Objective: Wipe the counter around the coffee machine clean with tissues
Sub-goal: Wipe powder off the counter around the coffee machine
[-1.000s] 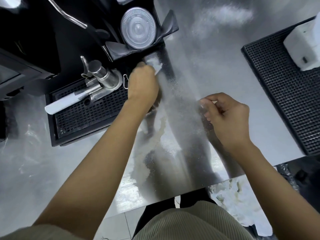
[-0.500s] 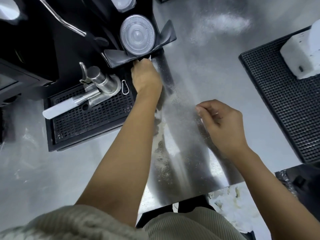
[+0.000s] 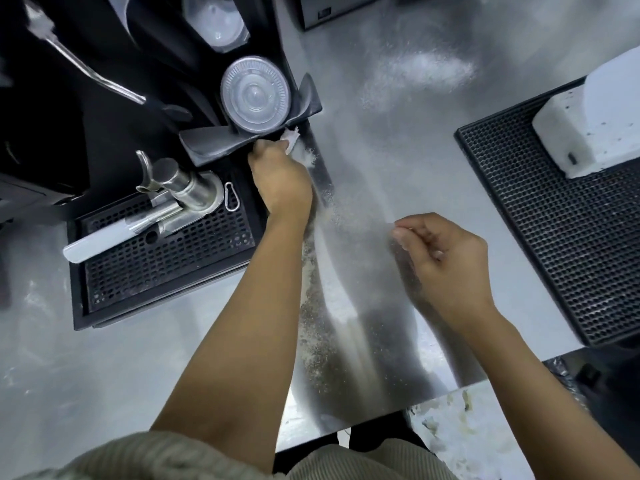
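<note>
My left hand is closed on a crumpled white tissue, pressing it onto the steel counter at the right front corner of the black coffee machine, just below its black fin-shaped base piece. Only a small tip of the tissue shows past my fingers. My right hand hovers over the counter further right, fingers curled in, thumb and forefinger pinched; I cannot make out anything in it. A streak of brown coffee grounds and white powder runs down the counter beside my left forearm.
The machine's black perforated drip tray holds a steel portafilter with a white handle. A clear plastic lid sits on the machine. A black rubber mat with a white appliance lies at right. More powder smears lie far back.
My left hand has slid the tissue away from me along the machine's right edge, up to its corner. My right hand has drifted slightly right and stayed curled.
</note>
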Action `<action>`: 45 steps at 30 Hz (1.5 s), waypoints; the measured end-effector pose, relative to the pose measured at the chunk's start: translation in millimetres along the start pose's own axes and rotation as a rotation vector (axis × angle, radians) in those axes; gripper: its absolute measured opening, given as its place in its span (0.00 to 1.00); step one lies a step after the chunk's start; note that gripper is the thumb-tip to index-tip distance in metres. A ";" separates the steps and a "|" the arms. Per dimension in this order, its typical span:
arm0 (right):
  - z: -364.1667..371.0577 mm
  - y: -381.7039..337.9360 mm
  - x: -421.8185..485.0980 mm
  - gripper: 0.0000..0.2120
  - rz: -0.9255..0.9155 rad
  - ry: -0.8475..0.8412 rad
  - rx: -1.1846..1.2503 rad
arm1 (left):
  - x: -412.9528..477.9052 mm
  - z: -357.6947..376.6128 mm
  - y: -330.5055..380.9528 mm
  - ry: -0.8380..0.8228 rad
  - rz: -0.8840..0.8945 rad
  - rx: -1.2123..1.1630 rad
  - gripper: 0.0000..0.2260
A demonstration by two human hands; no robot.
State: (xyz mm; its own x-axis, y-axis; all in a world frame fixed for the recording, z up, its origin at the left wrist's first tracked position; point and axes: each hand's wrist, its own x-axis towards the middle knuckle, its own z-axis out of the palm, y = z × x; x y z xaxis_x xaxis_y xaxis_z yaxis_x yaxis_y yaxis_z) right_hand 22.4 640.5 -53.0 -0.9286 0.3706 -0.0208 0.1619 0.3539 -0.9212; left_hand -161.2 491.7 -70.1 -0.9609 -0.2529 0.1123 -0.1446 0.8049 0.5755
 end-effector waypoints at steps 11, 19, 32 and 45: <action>-36.4 24.5 34.8 0.06 -0.248 0.059 -0.278 | 4.3 -4.3 -10.7 -0.015 0.089 -0.046 0.13; -73.7 70.3 86.0 0.11 -0.353 -0.002 -0.430 | -52.8 -0.6 -2.1 -0.142 0.270 -0.118 0.13; -70.3 79.6 93.7 0.14 -0.381 0.054 -0.373 | -42.4 -9.4 -11.2 -0.123 0.230 -0.074 0.12; -70.4 80.0 94.0 0.13 -0.378 0.069 -0.381 | -10.7 6.3 3.7 -0.163 0.079 -0.076 0.13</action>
State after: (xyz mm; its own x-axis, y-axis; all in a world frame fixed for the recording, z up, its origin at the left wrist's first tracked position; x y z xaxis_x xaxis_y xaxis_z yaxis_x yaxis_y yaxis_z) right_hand -28.4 764.1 -101.3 -0.9236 0.2083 0.3219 -0.0573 0.7551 -0.6531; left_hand -152.8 500.8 -74.3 -0.9950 -0.0953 0.0303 -0.0550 0.7744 0.6303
